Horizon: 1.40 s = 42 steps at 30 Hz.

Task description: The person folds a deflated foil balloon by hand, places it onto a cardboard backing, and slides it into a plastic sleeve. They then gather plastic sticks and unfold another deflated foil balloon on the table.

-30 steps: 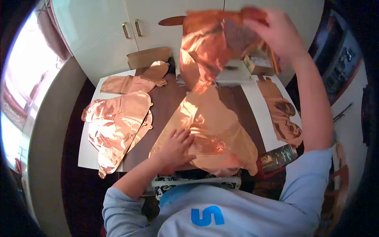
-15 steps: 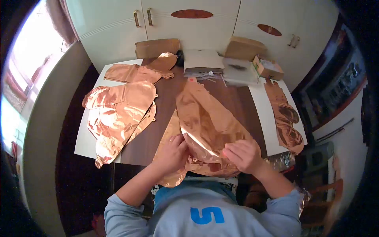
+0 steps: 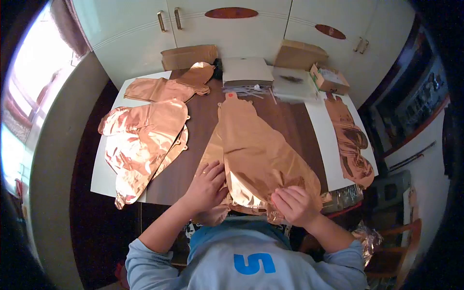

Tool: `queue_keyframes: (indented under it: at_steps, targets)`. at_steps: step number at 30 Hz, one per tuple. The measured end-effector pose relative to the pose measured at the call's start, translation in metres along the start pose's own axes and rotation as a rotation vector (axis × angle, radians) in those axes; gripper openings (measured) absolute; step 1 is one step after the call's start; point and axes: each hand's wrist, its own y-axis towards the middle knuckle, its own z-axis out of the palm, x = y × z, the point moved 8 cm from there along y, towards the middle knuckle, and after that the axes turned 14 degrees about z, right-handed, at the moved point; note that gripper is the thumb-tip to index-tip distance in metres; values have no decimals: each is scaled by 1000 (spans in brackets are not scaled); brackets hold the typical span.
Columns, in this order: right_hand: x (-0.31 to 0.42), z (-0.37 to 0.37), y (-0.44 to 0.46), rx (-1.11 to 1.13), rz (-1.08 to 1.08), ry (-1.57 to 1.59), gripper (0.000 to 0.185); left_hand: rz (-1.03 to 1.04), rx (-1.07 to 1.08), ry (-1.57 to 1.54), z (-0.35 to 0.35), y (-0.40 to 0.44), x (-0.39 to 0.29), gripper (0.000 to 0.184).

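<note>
A flat, uninflated copper-coloured foil balloon [image 3: 256, 150] lies in front of me, its narrow end with a red spot pointing away. My right hand [image 3: 293, 203] is closed on its near right part, fingers pinched together and the foil creased around them. My left hand [image 3: 208, 186] rests at the balloon's left edge, fingers stretched out over more copper foil [image 3: 211, 153] underneath. The near edge of the foil hangs at the table's edge by my body. How many layers lie under the top one, I cannot tell.
More flat foil balloons [image 3: 145, 140] are piled on the left, with another group [image 3: 164, 89] behind them. A further foil piece [image 3: 349, 140] lies on the right. At the back stand a white box [image 3: 246, 71], a clear plastic sheet [image 3: 292, 87] and a small carton [image 3: 330, 79].
The top foil balloon has gone from folded and raised to lying flatter. My left hand's fingers have straightened and lie flat. My right hand has moved slightly down, still pinching the foil.
</note>
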Motion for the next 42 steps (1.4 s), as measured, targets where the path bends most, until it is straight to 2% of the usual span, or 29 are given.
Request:
queue_keyframes:
  at_steps: [6,10,13,16,20,23,24,31,34,37,40,42]
  targets:
    - [0,6,3,-1,-17,18,22,-95,-134,-203,-17,-5,18,29]
    - [1,9,3,8,-38,22,23,-139,-177,-116,-37,-2,28,24]
    - [2,12,-1,26,-60,18,24,33,-152,31,-37,3,25,21]
    - [4,11,-3,51,-49,4,24,-146,-167,-146,-53,20,23,21]
    - [9,11,-2,65,-31,14,24,-138,-133,-155,-52,38,23,23]
    - [14,13,-8,76,-26,-3,24,36,-100,24,-31,46,23,30]
    - [15,14,-10,76,-22,-1,24,-23,-67,-36,-25,50,28,33]
    - [25,19,-20,113,-13,4,26,74,-25,-145,11,48,34,35]
    - [32,3,-10,249,-3,99,30,86,-61,-166,15,44,34,37]
    - [14,-8,-26,262,183,296,25,91,-70,-164,16,43,36,39]
    - [-20,-13,-70,314,579,399,20,83,-85,-167,14,43,34,41]
    - [-41,10,-120,363,983,572,24,99,-121,-164,7,47,34,41]
